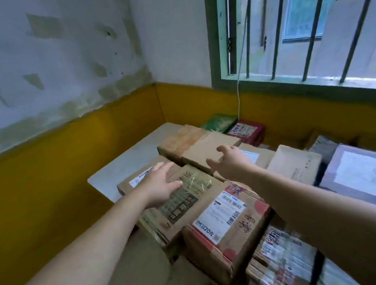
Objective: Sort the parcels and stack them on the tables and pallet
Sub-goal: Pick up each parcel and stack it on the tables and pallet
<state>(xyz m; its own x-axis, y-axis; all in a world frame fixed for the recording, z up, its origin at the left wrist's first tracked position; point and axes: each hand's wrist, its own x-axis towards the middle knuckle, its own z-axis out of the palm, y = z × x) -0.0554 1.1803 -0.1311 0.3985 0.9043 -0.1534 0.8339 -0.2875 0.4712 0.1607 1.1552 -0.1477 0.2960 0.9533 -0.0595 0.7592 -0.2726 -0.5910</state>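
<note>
Both reach out: our left hand (161, 185) flat, right hand (231, 160) spread, fingers (167, 167) wide, holding nothing, likely to bracket the plain brown parcel (206, 147) on the surface (125, 162).

Take the labelled carton (225, 218) before you as your mark. Touching its left side lies the printed carton (180, 203), with your left hand (161, 184) above that one. Behind it sits the plain carton (207, 148), your right hand (230, 160) over it. The table (123, 165) runs behind and left of it. To its right lie the envelope parcel (295, 164) and, farther right, the flat parcel (358, 172). The wrapped parcel (286, 258) lies nearer you, on its right.
</note>
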